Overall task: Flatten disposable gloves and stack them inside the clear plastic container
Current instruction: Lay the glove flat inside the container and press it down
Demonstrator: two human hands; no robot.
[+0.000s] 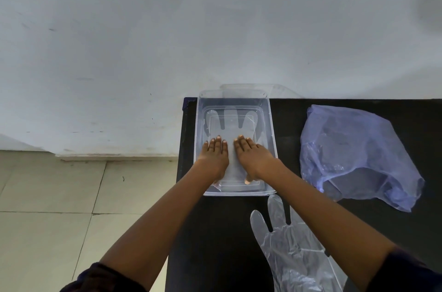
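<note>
Near edge: dark sleeves at both bottom corners, bare forearms running fwd over the black table (215, 232). Under the R forearm a clear disposable glove (287, 244) lies on the table, fingers pointing away from the person, lower part crumpled, more wrinkled film bunched at the frame bottom. Its fingertips sit just short of the container's near rim, one nearly touching it.

Mid: clear plastic container (272, 129) sits at the table's far left corner, long axis front to back. Both hands inside it. Left hand (214, 156) and right hand (253, 155) are flat, palms down, fingers extended and close together, side by side w/ a narrow gap between them. No pinch or grasp on anything; both just press down on the flattened glove (230, 124) lying on the container floor. That glove's fingers point to the far wall and show clearly beyond the fingertips; its cuff end is under the wrists. Can't tell if there's one glove or several layers in there.

Right of container, apart from it: crumpled bluish-purple plastic bag (354, 148) on the table, opening toward the near side.

Far: a clear lid-like piece (248, 87) stands behind the container against the white wall (167, 28). Left of the table: beige tiled floor (47, 208).
</note>
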